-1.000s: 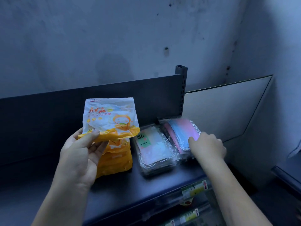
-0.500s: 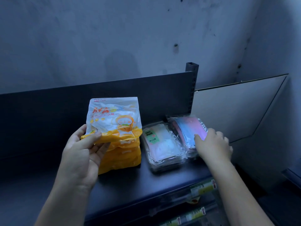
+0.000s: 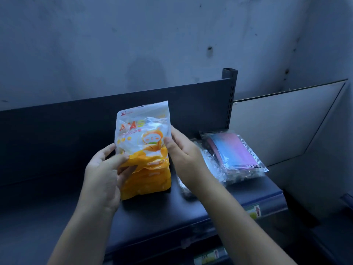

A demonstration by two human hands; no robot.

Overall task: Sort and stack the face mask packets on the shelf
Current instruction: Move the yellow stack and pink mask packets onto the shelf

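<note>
A white and orange mask packet (image 3: 143, 134) with a cartoon face is held upright over a stack of orange packets (image 3: 148, 181) on the dark shelf (image 3: 172, 213). My left hand (image 3: 104, 175) grips its lower left corner. My right hand (image 3: 181, 152) pinches its right edge. To the right lies a clear packet of pink-blue masks (image 3: 236, 152) on a stack. Another clear packet stack (image 3: 184, 186) is mostly hidden behind my right forearm.
A dark back panel (image 3: 57, 138) runs behind the shelf, with a slotted upright post (image 3: 230, 96) at its right end. A pale board (image 3: 282, 121) leans on the wall to the right. Price labels (image 3: 254, 211) sit on the shelf's front edge.
My right hand left the pink-blue packet and moved left to take the right edge of the orange packet. The packet now stands more upright between both hands.
</note>
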